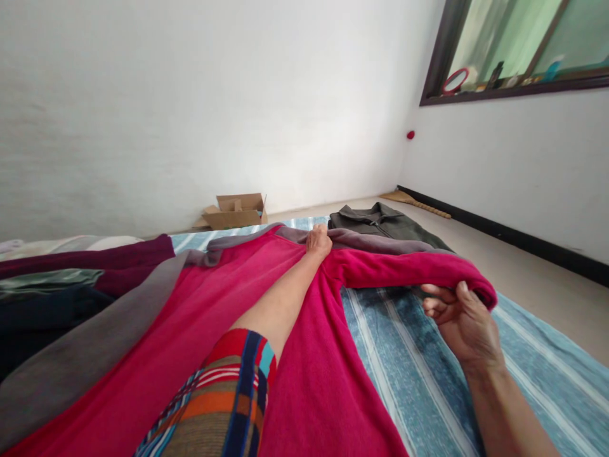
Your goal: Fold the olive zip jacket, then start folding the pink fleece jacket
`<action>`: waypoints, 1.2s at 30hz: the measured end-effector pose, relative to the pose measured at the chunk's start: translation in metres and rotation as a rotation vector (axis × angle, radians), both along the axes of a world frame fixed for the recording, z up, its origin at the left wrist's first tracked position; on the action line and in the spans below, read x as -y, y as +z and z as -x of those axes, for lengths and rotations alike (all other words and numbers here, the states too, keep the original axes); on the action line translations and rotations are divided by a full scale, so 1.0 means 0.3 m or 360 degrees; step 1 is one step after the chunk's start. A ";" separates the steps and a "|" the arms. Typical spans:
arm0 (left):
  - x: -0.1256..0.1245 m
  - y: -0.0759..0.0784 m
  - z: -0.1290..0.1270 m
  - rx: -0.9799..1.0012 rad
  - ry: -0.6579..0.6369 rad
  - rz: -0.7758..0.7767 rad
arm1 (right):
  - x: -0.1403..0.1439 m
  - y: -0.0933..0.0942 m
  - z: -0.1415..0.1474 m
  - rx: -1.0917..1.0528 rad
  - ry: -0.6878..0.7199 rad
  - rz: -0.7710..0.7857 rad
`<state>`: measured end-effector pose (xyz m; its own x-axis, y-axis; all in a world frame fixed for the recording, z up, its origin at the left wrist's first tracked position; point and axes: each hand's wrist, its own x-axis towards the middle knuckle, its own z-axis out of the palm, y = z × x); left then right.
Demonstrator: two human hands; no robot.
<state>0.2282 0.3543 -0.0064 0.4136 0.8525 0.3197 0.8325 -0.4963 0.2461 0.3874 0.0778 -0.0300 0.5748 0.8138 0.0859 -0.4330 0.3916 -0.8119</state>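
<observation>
A pink fleece garment (200,330) with grey trim lies spread across the middle and lower left of the frame on a blue striped blanket (404,355), and the work in hand looks like the sleeve stage of folding it. The left hand (318,241), reaching far out to the centre of the frame, is closed in a pinch on the fabric at the shoulder, where the sleeve meets the grey collar edge. The right hand (464,320), at lower right, has its grip curled shut around the cuff end of the pink sleeve (404,266), palm up, and holds the sleeve stretched out and lifted slightly above the blanket. Judging from this, a next move would call for bringing the cuff across onto the body of the garment while the shoulder pinch stays anchored, keeping the sleeve flat and free of twists. A dark olive jacket (380,222) lies flat past the pink one, toward upper centre, and darker clothes (57,285) are heaped at the left edge. A cardboard box (235,211) sits against the far wall.
</observation>
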 end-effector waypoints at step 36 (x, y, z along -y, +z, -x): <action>-0.146 0.011 0.217 -0.0384 0.0121 -0.0114 | 0.003 -0.038 -0.011 -0.0117 -0.0026 -0.0001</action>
